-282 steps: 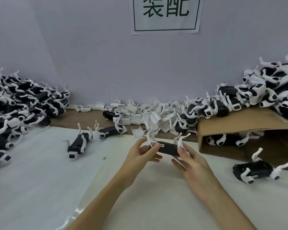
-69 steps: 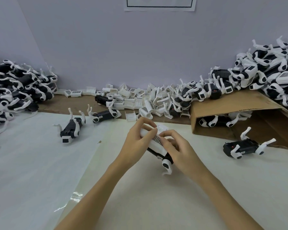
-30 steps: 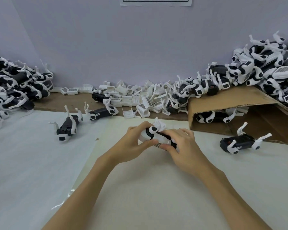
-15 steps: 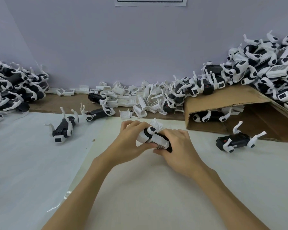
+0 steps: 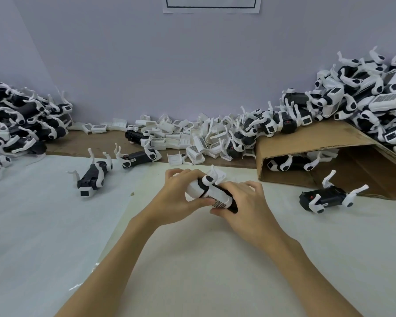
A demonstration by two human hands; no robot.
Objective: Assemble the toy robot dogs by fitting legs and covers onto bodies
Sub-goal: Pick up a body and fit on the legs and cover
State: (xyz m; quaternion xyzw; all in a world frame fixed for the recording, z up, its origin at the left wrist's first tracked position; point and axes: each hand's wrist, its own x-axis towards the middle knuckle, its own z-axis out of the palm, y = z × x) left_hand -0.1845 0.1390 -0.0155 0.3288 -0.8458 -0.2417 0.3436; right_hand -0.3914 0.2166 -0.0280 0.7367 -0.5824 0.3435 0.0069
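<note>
Both our left hand and right hand grip the toy dog, seemingly light, rigid plastic with thin legs, best held by its body.

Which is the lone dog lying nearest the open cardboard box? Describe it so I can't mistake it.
Find the tipped cardboard box on the right. Just in front of its opening, on the white sheet, lies one black-bodied toy dog. It lies alone, white legs sticking up, uncovered, unlike the dog inside the box.
</note>
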